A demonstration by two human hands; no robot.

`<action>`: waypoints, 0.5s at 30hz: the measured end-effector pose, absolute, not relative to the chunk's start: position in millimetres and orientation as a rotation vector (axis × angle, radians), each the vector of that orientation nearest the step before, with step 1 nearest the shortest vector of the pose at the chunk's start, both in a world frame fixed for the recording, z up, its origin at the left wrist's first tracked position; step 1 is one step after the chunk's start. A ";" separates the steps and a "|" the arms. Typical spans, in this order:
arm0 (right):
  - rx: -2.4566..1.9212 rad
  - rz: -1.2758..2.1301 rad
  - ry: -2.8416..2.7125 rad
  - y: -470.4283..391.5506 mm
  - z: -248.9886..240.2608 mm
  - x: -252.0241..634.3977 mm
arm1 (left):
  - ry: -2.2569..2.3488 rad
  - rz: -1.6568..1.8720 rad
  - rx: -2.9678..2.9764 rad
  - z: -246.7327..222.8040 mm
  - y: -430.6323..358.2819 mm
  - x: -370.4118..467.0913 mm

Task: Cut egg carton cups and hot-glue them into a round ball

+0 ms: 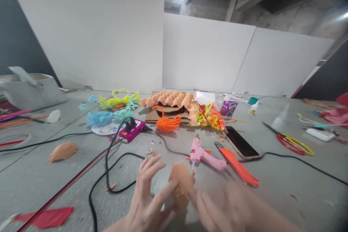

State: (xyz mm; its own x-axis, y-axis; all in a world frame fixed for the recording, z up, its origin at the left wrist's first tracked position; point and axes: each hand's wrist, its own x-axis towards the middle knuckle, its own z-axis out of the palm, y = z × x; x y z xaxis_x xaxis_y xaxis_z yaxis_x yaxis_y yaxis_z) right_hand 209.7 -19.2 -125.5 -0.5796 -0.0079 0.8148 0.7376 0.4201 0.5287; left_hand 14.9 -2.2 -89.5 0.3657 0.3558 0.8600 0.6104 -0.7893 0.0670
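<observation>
Just in front of me is a tan egg-carton piece (181,177), shaped like a shell with a ragged lower edge. My left hand (149,197) pinches its left side between thumb and a finger, while the other fingers are spread. My right hand (220,203) is at the piece's right edge, its fingers smeared by motion, so its grip is unclear. Behind that edge a pink glue gun (205,156) lies on its side, nozzle toward the piece. A cutter knife with an orange-red handle (239,166) rests right of the glue gun.
A purple power strip (132,130) with black cables (108,166) sits left of centre. Another carton piece (63,151) lies further left. Behind are an egg tray (174,98), an orange pipe-cleaner bundle (167,124) and a phone (241,143). Scissors (290,143) lie at right.
</observation>
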 end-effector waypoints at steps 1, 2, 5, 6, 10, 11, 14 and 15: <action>-0.631 -1.231 -1.879 -19.0 -126.4 208.2 | -0.870 -1.388 -2.377 -90.3 -2.3 14.4; -0.637 -1.240 -1.865 -18.9 -126.9 207.1 | -0.879 -1.380 -2.393 -91.0 -2.5 14.0; -0.633 -1.262 -1.848 -19.5 -126.7 205.7 | -0.895 -1.340 -2.433 -92.2 -2.9 13.0; -0.629 -1.273 -1.846 -19.8 -126.2 205.9 | -0.898 -1.334 -2.436 -92.4 -3.1 12.8; -0.569 -1.348 -1.822 -14.7 -119.8 210.4 | -0.889 -1.361 -2.425 -92.7 -4.0 14.6; -0.537 -1.378 -1.803 -10.9 -116.8 212.2 | -0.893 -1.375 -2.423 -92.6 -4.3 15.7; -0.386 -1.537 -1.691 5.3 -105.2 216.8 | -0.915 -1.427 -2.419 -90.0 -5.3 19.7; -0.328 -1.597 -1.643 11.1 -101.1 217.8 | -0.924 -1.439 -2.413 -88.4 -5.7 21.1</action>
